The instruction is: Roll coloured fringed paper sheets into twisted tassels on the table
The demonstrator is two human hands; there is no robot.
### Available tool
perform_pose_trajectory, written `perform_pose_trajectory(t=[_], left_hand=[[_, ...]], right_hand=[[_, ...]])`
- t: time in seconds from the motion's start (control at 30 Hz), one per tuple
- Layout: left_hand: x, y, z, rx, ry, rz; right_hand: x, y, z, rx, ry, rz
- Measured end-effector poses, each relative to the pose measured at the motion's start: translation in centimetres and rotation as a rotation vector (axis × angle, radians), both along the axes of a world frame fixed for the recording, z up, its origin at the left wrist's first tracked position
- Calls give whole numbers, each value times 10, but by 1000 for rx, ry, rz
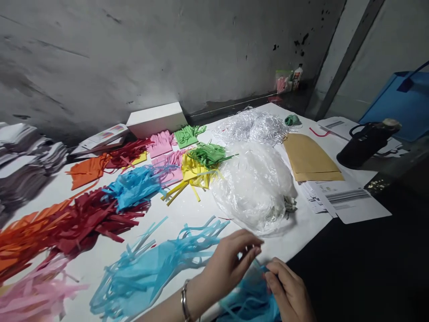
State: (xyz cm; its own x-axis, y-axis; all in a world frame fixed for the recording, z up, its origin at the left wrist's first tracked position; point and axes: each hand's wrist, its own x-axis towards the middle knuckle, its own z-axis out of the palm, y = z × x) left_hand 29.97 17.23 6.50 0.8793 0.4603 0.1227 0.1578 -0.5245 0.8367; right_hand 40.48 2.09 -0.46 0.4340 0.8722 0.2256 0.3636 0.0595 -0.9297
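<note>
My left hand (231,259), a metal bracelet at its wrist, is above the table's front edge with thumb and fingers curled into a pinch. Whatever lies between those fingertips is too small to make out. Just right of it and lower, my right hand (288,290) pinches the upper end of a blue tissue-paper tassel (250,297). The cut strips of that tassel hang below both hands, partly hidden by them. To the left, more light-blue fringed tissue paper (144,277) is spread on the white table surface (181,210).
Red fringed paper (87,219), orange fringe (30,232) and pink fringe (36,290) lie left. Behind are a blue bundle (136,185), a clear plastic bag (254,188) and shiny white strands (251,126). Brown envelopes (311,156) and a black bottle (365,141) stand right.
</note>
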Motion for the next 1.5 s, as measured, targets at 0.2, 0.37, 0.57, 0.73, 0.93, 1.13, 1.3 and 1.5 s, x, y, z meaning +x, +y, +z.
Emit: perform_pose_trajectory(t=[0.2,0.37,0.57,0.73,0.93,1.13,1.3,1.5], left_hand=[[74,32,-24,455,388,-175],[97,31,-38,552,507,-184],[95,28,-39,566,535,-162],[96,31,-43,477,481,-116],[73,39,-27,175,295,-69],[4,17,-10,-857,-133,108],[-40,-16,-13,-1074,-280,320],[-80,-39,-12,-936,-418,440]], right_hand=[[5,-2,-10,-71,73,-31],[13,0,-16,-71,-12,37],[11,0,-19,-44,-38,15],[9,-1,-21,22,-103,12],[12,-3,-12,-29,-99,-28],[14,8,18,124,-155,-112],[-9,22,40,183,-203,42],[-42,31,49,215,-338,158]])
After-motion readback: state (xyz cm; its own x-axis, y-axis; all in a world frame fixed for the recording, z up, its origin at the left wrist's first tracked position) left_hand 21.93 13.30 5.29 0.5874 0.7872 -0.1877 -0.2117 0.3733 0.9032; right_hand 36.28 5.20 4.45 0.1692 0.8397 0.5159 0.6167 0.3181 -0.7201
